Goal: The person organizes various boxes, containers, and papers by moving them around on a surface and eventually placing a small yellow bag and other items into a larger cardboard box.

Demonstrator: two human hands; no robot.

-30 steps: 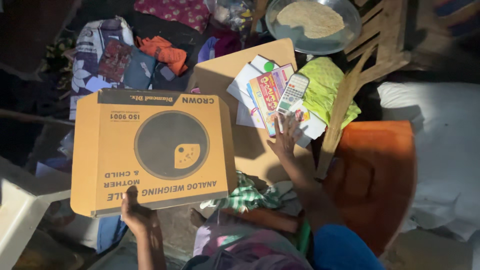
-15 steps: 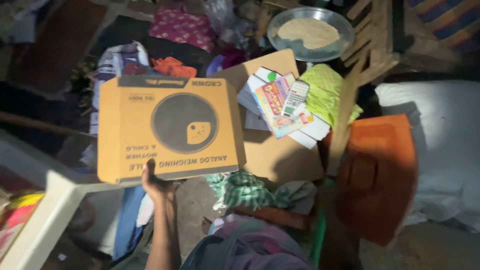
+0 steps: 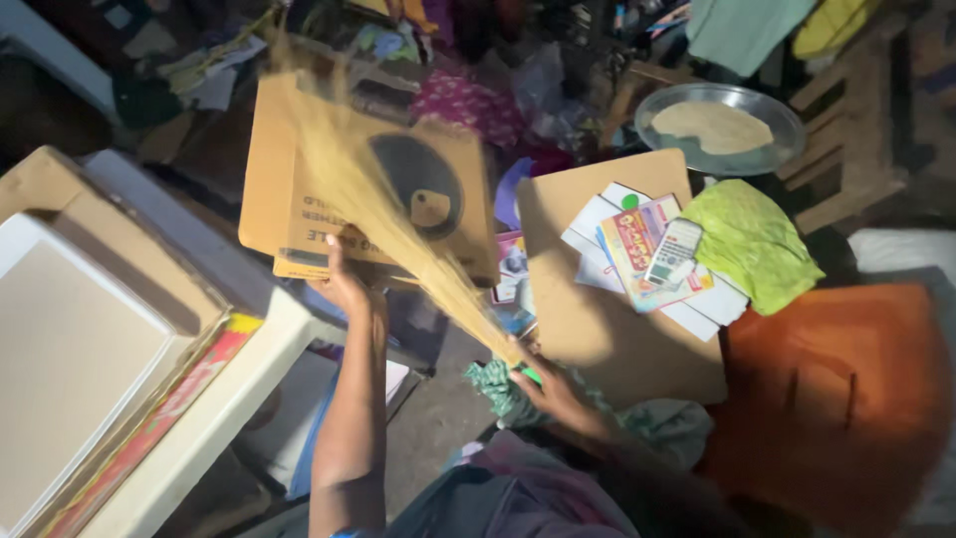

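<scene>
- The right hand [image 3: 551, 391] is clenched round the bound end of a straw-coloured grass broom [image 3: 388, 214], low and just right of the flat brown cardboard box [image 3: 349, 189].
- The broom's bristles fan up and to the left from that hand, blurred, and cross in front of the box's face.
- A green-and-white checked cloth [image 3: 498, 387] lies bunched right beside the right hand, below the box.
- The left hand [image 3: 344, 284] grasps the box by its lower edge, fingers wrapped round the rim, with the forearm running straight down from it.
- The box is held up off the clutter, tilted, showing a dark printed circle with a small yellow patch on its face.
- Left of the box and lower, a white table edge [image 3: 214, 418] carries an open cardboard tray with a pale lining [image 3: 70, 349].
- Right of the box, a plain brown cardboard sheet [image 3: 607, 329] lies flat, bearing white papers, a colourful printed booklet [image 3: 637, 249] and a small grey calculator [image 3: 674, 251].
- Just beyond that sheet's right side sits a crumpled lime-green cloth [image 3: 752, 244], with a large orange cloth [image 3: 846, 399] below it.
- Farther up and right of the box, a round metal plate [image 3: 782, 149] holds a pale flat heap of grain-like stuff [image 3: 717, 125].
- Behind the box lies a jumble of coloured cloths, too dim to sort.
</scene>
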